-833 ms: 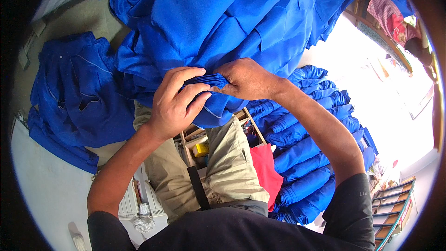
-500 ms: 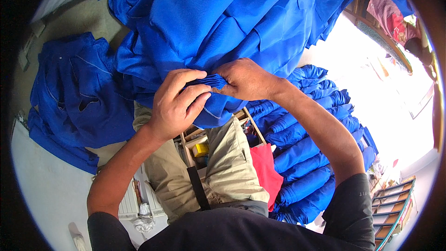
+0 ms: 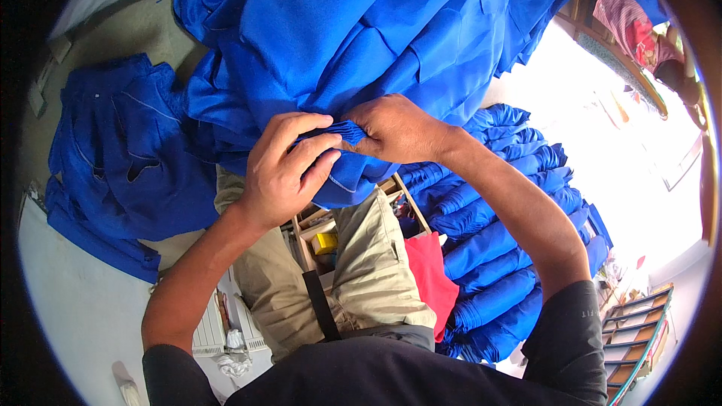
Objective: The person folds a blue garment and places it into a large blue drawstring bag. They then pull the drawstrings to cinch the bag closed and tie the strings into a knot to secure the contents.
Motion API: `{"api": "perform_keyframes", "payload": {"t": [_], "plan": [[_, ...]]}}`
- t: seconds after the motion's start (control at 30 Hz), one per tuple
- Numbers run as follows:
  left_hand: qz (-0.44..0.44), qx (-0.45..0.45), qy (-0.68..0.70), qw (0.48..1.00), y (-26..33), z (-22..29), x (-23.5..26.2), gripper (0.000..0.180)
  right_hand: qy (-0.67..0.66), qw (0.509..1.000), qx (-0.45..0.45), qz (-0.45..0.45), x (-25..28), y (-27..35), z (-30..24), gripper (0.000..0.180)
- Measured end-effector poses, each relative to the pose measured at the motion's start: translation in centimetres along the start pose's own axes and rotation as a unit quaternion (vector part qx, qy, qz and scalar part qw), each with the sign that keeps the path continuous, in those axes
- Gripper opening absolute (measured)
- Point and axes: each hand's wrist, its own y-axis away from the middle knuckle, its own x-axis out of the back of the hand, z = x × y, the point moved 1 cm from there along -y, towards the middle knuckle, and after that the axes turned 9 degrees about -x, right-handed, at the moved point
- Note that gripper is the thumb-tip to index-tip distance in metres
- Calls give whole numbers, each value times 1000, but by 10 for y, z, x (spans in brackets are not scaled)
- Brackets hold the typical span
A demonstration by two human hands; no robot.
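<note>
A big heap of bright blue garments (image 3: 353,37) fills the upper middle of the head view. My left hand (image 3: 289,169) and my right hand (image 3: 395,131) meet at one bunched fold of a blue garment (image 3: 342,134). Both pinch that fold between thumb and fingers, almost touching each other. The cloth hangs down from the fold over my lap in beige trousers (image 3: 361,271).
A second blue garment (image 3: 120,165) lies spread flat at the left. A stack of folded blue garments (image 3: 504,240) sits at my right, with a red cloth (image 3: 430,271) beside it. A wooden box (image 3: 323,233) with a yellow item lies between my knees. Another person (image 3: 639,37) sits at upper right.
Both hands stay clamped on the same fold; only the fingers have shifted slightly.
</note>
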Motion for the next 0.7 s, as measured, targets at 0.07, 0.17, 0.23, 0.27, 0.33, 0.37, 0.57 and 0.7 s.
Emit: {"api": "perform_keyframes", "payload": {"t": [0.07,0.17,0.23,0.27,0.33,0.37,0.57,0.7], "plan": [[1,5,1,1000,0,0,-1,27,-1,1000,-3,-2,1,1,-2,32],[-2,6,3,1000,1,-1,-1,27,-3,1000,-2,-1,0,0,-1,32],[-3,5,5,1000,1,-1,0,28,-6,1000,-4,0,0,0,-2,32],[-3,5,5,1000,1,0,0,28,-8,1000,-5,0,0,0,-2,32],[-6,7,4,1000,0,0,1,29,-2,1000,-6,-2,0,1,-2,33],[-8,10,3,1000,0,0,1,30,1,1000,-7,-4,1,1,-2,33],[-9,12,4,1000,1,0,1,34,-1,1000,-8,-18,3,1,-6,26],[-8,17,2,1000,2,0,0,35,1,1000,-3,-11,2,2,-4,28]]}}
